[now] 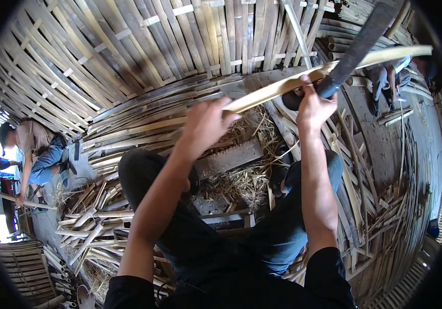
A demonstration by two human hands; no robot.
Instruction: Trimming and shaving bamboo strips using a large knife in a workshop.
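Ground strewn with bamboo strips

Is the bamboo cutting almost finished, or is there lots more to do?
Done: many cut strips lie heaped on the floor. In hand: the left hand grips a bamboo slat, and the right hand holds a big knife against it. Left: probably plenty, since long slats are still stacked behind.

The 1 head-worn fisheye view looks steeply down from close above the person's knees. It faces forward over the straw-littered floor to the woven bamboo-strip wall, curving at the rim.
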